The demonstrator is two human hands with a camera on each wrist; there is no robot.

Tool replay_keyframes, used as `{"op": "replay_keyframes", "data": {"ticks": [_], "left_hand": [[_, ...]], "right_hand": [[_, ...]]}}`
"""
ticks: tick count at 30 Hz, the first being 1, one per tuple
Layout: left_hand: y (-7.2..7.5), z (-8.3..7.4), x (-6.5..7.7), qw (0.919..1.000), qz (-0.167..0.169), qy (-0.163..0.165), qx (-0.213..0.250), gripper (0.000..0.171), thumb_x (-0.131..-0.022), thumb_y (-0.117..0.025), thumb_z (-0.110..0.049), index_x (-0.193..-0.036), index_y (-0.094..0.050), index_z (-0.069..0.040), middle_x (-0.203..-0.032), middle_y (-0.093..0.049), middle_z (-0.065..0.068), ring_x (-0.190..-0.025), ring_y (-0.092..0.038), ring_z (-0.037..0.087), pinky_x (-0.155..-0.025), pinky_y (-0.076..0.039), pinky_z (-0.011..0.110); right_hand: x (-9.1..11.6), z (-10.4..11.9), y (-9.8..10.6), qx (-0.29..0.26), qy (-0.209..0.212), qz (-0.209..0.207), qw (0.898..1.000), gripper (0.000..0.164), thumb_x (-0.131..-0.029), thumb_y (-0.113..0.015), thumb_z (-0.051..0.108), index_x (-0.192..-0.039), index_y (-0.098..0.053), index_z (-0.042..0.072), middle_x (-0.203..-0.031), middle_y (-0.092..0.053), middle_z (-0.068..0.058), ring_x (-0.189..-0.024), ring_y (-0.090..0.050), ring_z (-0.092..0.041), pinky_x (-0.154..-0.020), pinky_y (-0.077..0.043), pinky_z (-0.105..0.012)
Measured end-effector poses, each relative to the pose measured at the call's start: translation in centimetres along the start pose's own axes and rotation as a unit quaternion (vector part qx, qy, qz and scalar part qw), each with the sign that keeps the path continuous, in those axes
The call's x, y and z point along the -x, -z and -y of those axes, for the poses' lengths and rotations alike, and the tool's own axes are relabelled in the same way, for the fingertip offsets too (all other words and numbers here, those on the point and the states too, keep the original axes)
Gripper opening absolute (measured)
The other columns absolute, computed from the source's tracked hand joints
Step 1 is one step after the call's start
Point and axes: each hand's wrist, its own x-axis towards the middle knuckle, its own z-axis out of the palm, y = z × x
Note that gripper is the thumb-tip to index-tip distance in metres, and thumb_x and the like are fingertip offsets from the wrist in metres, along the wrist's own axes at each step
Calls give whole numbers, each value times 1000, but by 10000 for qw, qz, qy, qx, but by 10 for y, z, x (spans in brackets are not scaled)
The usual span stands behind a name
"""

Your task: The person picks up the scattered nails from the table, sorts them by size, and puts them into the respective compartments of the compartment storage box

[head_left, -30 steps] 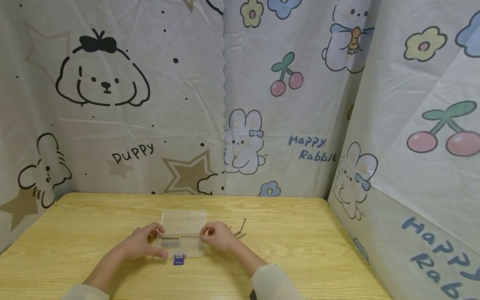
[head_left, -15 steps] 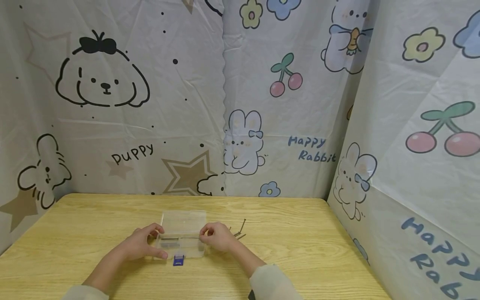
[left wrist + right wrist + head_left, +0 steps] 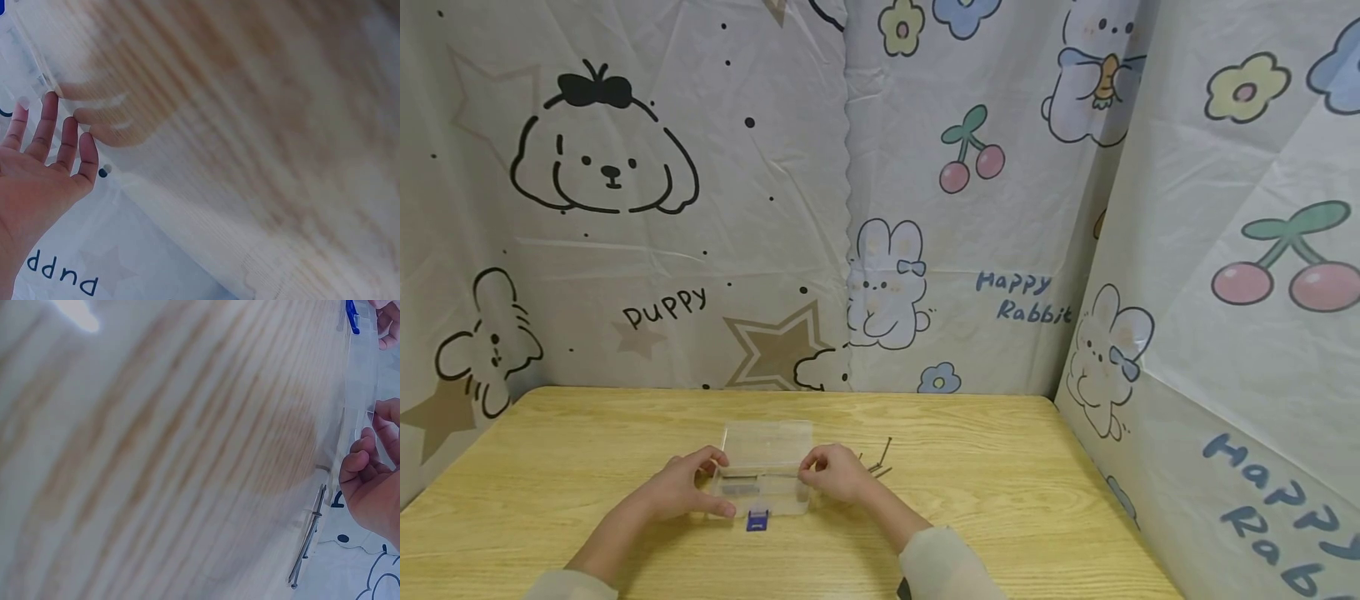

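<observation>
A clear plastic box (image 3: 786, 500) lies on the table with its lid (image 3: 767, 443) swung back and a blue latch (image 3: 757, 521) at its front. My left hand (image 3: 688, 486) holds the box's left end, thumb at the front and fingers at the back; in the left wrist view, several fingertips touch its side. Inside the left part is a small greyish piece (image 3: 741, 485), too unclear to name. At the right end, my right hand (image 3: 833, 472) pinches what looks like a thin nail over the box, mostly hidden by the fingertips. Several loose nails (image 3: 306, 540) lie right of that hand.
The wooden table (image 3: 1000, 500) has its back edge against a printed cloth (image 3: 775, 250). Another cloth panel (image 3: 1240, 375) runs along the right side. Bare tabletop shows in front of the box and on both sides.
</observation>
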Motion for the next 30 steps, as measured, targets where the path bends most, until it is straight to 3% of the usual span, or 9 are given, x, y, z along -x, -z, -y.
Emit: {"op": "replay_keyframes", "data": {"ticks": [14, 24, 30], "left_hand": [[-1, 1, -3, 10000, 50, -2, -18, 68, -63, -83, -44, -114, -51, -12, -112, -53, 12, -105, -44, 32, -86, -40, 52], [-1, 1, -1, 10000, 29, 4, -13, 67, -63, -84, -42, -113, -52, -12, -112, -54, 13, -106, -46, 32, -88, -39, 53], [0, 1, 0, 9999, 51, -96, 1, 66, -64, -83, -41, -113, -51, -11, -111, -54, 13, -105, -47, 32, -87, -40, 53]], "right_hand": [[2, -3, 8, -63, 39, -28, 10000, 12, -88, -63, 24, -90, -69, 15, -75, -53, 5, -64, -43, -6, -53, -37, -21], [11, -9, 31, 38, 94, -136, 9999, 12, -89, -62, 24, -92, -69, 15, -79, -55, 4, -69, -46, -8, -58, -38, -23], [17, -22, 46, -30, -66, -151, 9999, 12, -90, -61, 23, -93, -68, 14, -79, -54, 1, -63, -45, -10, -54, -39, -23]]}}
